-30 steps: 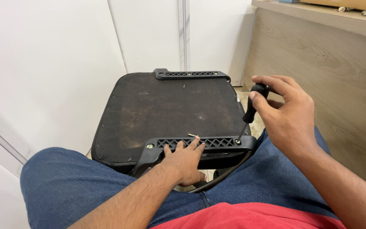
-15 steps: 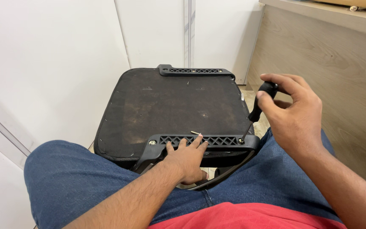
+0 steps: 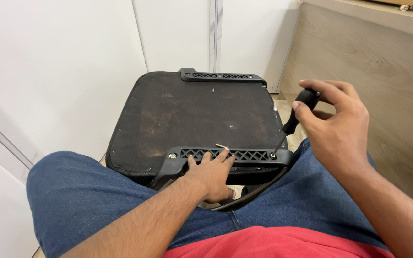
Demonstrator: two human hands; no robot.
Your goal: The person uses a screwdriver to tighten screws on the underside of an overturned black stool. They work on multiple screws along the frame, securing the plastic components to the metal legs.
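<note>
Two hands are at work on an upturned office chair seat (image 3: pixel 197 114), its dark, scuffed underside facing up and resting across my jeans-clad thighs (image 3: pixel 87 200). My left hand (image 3: pixel 211 174) lies palm-down on the near black plastic bracket (image 3: pixel 225 155), fingers spread and pressing flat along its latticed strip; it grips nothing, only steadies the part. A small pale screw (image 3: pixel 221 145) lies loose on the seat fabric just beyond those fingertips. My right hand (image 3: pixel 333 126) is curled around the black handle of a screwdriver (image 3: pixel 299 110), thumb and fingers closed on the grip. The tool slants down and to the left, its slim shaft meeting the bolt (image 3: pixel 273 155) at the right end of the near bracket. A matching bolt (image 3: pixel 172 155) sits at the bracket's left end, beside my left thumb. A second black bracket (image 3: pixel 221 75) runs along the far edge of the seat, well apart from both hands. A thin black curved bar (image 3: pixel 249 196) hangs below the near edge, between my legs. White wall panels (image 3: pixel 58 62) stand to the left and behind, and a light wooden panel (image 3: pixel 378 71) rises to the right, near my right hand. My red shirt (image 3: pixel 273 243) fills the bottom edge of the view.
</note>
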